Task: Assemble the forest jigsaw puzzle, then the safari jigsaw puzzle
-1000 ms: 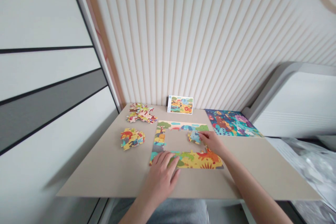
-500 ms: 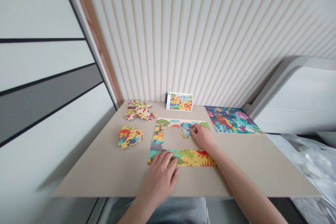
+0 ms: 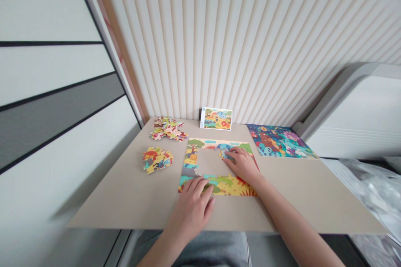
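A jigsaw puzzle of an animal scene lies on the table, with its border joined and a bare gap in the middle. My left hand rests palm down on its lower left edge, fingers stretched out and holding nothing. Over the puzzle's upper right part lies my right hand, its fingers spread on the elephant pieces and partly hiding them. A small pile of loose yellow and red puzzle pieces sits left of the puzzle.
Behind it, a larger pile of puzzle pieces lies at the table's back left. A picture card leans near the pleated wall. A dark blue finished puzzle lies at the back right. Clear plastic wrapping is beside the table's right edge.
My right hand has gone from a pinch at the elephant pieces to fingers spread flat over them. My left hand stays at the lower left edge. The view has shifted slightly.
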The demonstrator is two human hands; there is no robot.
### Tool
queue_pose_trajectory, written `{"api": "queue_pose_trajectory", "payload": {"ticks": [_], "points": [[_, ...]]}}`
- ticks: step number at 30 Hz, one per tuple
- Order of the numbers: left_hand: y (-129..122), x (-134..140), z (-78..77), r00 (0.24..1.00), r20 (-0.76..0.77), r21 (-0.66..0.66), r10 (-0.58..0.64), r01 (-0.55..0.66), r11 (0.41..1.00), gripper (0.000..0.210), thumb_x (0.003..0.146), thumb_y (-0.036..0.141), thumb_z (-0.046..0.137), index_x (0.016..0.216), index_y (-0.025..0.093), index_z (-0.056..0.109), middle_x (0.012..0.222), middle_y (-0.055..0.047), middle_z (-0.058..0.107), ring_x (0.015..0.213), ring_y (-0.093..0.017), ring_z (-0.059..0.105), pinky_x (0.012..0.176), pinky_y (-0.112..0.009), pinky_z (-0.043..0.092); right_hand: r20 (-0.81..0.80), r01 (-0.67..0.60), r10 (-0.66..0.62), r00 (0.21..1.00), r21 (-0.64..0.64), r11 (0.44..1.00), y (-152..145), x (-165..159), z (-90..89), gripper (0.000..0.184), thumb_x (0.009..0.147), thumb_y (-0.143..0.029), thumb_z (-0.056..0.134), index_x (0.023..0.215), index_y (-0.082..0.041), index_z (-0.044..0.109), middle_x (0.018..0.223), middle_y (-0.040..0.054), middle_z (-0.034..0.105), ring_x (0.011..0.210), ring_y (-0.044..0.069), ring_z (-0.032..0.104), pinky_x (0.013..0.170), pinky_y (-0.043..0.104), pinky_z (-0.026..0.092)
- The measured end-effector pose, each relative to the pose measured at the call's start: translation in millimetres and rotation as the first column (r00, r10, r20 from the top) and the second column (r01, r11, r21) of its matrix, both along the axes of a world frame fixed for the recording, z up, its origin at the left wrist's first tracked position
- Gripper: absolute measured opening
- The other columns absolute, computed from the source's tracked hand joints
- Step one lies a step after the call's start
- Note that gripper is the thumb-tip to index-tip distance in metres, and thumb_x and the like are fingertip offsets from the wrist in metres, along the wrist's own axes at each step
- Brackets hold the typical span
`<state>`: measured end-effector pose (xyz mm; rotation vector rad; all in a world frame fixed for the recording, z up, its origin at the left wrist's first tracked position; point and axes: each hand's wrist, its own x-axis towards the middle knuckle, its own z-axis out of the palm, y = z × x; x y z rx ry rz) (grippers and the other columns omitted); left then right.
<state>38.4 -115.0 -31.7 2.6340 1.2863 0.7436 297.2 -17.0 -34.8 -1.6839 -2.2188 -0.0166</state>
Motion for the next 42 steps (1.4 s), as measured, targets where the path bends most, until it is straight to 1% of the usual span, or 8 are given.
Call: {"api": "queue_pose_trajectory", "payload": {"ticks": [3,7,13,19,24,29,37,42], "points": [[0,0,1.1,1.0,0.003,0.01,-0.005,0.005,1.0,0.03,0.094,0.021,0.056,0.123,0.024,0.062,0.125,-0.009,0.062,0.123,-0.029,0.054,0.106,-0.051,0.047,0.015,0.012,-0.012,1.0,0.009,1.0,4,-1,-4.4,0.035,0.099,-0.049,0.054,0.121,-0.03,0.073,0.121,0.0083,0.065,0.11,0.025,0.06,0.101,0.038,0.044],[0,1,1.5,1.0,0.003,0.014,-0.002,0.002,1.0,0.029,0.094,0.021,0.056,0.122,0.024,0.063,0.123,-0.009,0.062,0.122,-0.029,0.055,0.105,-0.051,0.047,0.036,-0.017,0.017,0.999,0.016,1.0,6,0,-5.4,0.034,0.1,-0.048,0.053,0.122,-0.03,0.072,0.123,0.008,0.064,0.113,0.025,0.058,0.101,0.038,0.044],[0,0,1.9,1.0,-0.019,-0.015,-0.008,0.008,1.0,0.029,0.095,0.022,0.055,0.123,0.023,0.062,0.125,-0.009,0.061,0.123,-0.03,0.053,0.106,-0.051,0.046,0.103,-0.056,0.058,0.993,-0.018,0.998,1,2,3.6,0.032,0.102,-0.038,0.049,0.126,-0.03,0.069,0.128,0.008,0.063,0.117,0.025,0.056,0.103,0.04,0.041],[1,0,-1.0,1.0,-0.029,-0.03,-0.01,0.009,1.0,0.031,0.095,0.022,0.055,0.125,0.023,0.062,0.128,-0.01,0.06,0.125,-0.03,0.052,0.108,-0.053,0.044,0.188,-0.085,0.086,0.978,-0.013,0.996,0,4,8.3,0.033,0.104,-0.033,0.047,0.131,-0.031,0.065,0.132,0.008,0.063,0.117,0.026,0.056,0.098,0.04,0.041],[1,0,-1.6,1.0,-0.015,-0.021,-0.009,0.008,1.0,0.03,0.095,0.021,0.055,0.124,0.024,0.062,0.126,-0.01,0.061,0.125,-0.03,0.053,0.107,-0.052,0.045,0.294,-0.148,0.136,0.946,0.018,0.989,5,7,5.4,0.031,0.102,-0.03,0.052,0.131,-0.027,0.064,0.129,0.0098,0.065,0.118,0.027,0.056,0.097,0.039,0.039],[1,0,-1.2,1.0,-0.017,-0.02,-0.001,0.001,1.0,0.03,0.095,0.021,0.055,0.124,0.023,0.062,0.127,-0.01,0.061,0.125,-0.03,0.052,0.107,-0.052,0.045,0.354,-0.195,0.172,0.919,0.03,0.98,7,9,3.6,0.03,0.101,-0.025,0.054,0.129,-0.025,0.063,0.123,0.0105,0.069,0.115,0.027,0.058,0.098,0.039,0.037],[0,0,0.6,1.0,-0.024,-0.041,-0.004,0.003,0.999,0.03,0.096,0.023,0.054,0.125,0.023,0.061,0.128,-0.009,0.06,0.126,-0.03,0.051,0.109,-0.052,0.043,0.344,-0.219,0.19,0.919,0.047,0.974,7,10,1.4,0.031,0.102,-0.025,0.053,0.131,-0.023,0.062,0.127,0.0107,0.067,0.115,0.026,0.059,0.099,0.039,0.038],[-1,0,3.0,1.0,-0.02,-0.044,-0.003,0.002,0.999,0.029,0.096,0.023,0.054,0.124,0.024,0.061,0.127,-0.009,0.06,0.125,-0.029,0.052,0.108,-0.052,0.044,0.326,-0.251,0.228,0.917,0.03,0.967,6,15,1.2,0.036,0.101,-0.02,0.051,0.135,-0.023,0.061,0.133,0.0114,0.065,0.119,0.025,0.058,0.1,0.038,0.04]]}}
